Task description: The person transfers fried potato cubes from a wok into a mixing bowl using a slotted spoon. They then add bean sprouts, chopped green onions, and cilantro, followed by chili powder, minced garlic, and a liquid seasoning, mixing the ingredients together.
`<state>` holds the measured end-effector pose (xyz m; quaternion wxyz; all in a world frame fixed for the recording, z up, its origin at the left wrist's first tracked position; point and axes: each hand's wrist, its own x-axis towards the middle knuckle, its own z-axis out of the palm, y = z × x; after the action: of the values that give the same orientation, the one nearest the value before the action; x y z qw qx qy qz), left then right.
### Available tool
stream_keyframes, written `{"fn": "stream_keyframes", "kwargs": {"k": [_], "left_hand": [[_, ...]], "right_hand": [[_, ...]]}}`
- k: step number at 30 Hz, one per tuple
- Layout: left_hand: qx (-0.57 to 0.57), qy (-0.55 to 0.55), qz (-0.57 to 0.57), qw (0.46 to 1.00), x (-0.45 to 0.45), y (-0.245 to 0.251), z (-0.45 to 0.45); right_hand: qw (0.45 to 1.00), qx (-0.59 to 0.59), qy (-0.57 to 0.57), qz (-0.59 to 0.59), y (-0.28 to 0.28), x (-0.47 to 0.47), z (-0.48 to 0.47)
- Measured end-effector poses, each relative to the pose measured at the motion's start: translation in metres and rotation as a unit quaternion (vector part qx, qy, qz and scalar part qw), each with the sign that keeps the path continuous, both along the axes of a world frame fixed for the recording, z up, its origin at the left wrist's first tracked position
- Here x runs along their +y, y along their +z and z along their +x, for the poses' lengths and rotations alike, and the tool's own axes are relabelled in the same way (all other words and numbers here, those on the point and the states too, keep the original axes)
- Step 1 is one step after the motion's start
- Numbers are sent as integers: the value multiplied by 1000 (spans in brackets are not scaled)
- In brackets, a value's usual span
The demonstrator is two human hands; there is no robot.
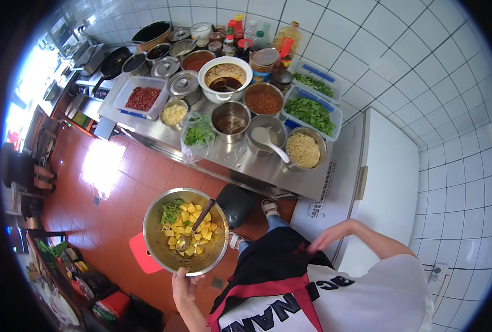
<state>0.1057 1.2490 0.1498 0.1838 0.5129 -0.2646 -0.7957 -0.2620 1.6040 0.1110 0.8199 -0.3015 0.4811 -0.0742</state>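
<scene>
My left hand [184, 288] grips the near rim of a large stainless steel mixing bowl [152, 236], held above the floor. Inside lie yellow potato-like chunks [206, 233] and chopped green herbs [171, 212], the herbs bunched at the far left. A metal spoon with a dark handle [203, 216] rests among the chunks, its handle leaning toward the right rim. My right hand [327, 240] is blurred beside the black apron [266, 257] with red trim. Whether its fingers touch the cloth or hold anything is unclear.
A steel counter [254, 166] carries a white pot [246, 66], a noodle-like pot filling [303, 150], a ladle [277, 149], a herb tub [312, 114] and a dried-chili tub [144, 98]. Right of it stands a white chest freezer [389, 166]. A dark bin [234, 205] and red stool [140, 253] stand low.
</scene>
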Motion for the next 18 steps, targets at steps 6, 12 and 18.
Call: {"fn": "stream_keyframes", "kwargs": {"k": [6,12,18], "left_hand": [[42,-20,26,999,7,27,-41],[16,0,1,1000,33,60,-95],[-7,38,-19,999,53,65,-157]], "right_hand": [[737,508,-388,-221,44,-7,-109],[656,654,-292,-240,4,-99,-281],[696,663,-164,-224,-62,-149,-329]]}}
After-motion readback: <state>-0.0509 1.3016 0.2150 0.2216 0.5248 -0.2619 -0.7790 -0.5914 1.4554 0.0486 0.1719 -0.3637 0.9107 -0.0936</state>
